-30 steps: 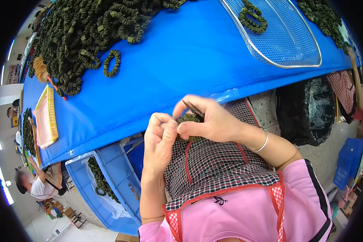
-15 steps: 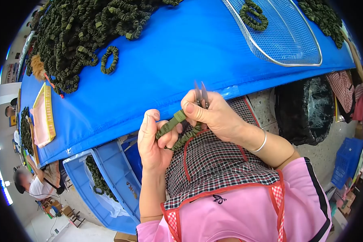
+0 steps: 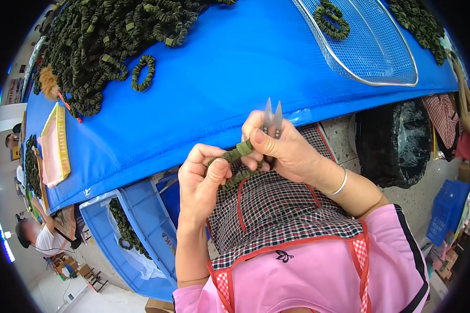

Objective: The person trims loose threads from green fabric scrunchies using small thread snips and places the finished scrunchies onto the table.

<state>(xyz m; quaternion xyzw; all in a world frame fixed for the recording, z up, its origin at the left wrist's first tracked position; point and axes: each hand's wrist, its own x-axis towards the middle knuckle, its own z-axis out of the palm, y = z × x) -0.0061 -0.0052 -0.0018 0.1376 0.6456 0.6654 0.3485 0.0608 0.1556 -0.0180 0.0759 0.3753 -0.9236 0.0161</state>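
A dark green scrunchie with a smooth green band is stretched between my two hands in front of the checked apron. My left hand is closed on its left side, the thumb pressed against the gathered fabric. In my right hand a pair of thread snips points upward past the fingers, its two blades apart. The thumb and fingers of that hand also pinch the scrunchie beside its smooth band. Part of the snips' handle is hidden in the palm.
A large heap of green scrunchies covers the table's far left. One scrunchie lies in a wire mesh basket at the right. A yellow-rimmed tray, blue crate and black wrapped bundle surround me.
Both hands have shifted slightly; the left thumb has come down onto the scrunchie. The snips have moved a little to the right and show more of their blades.
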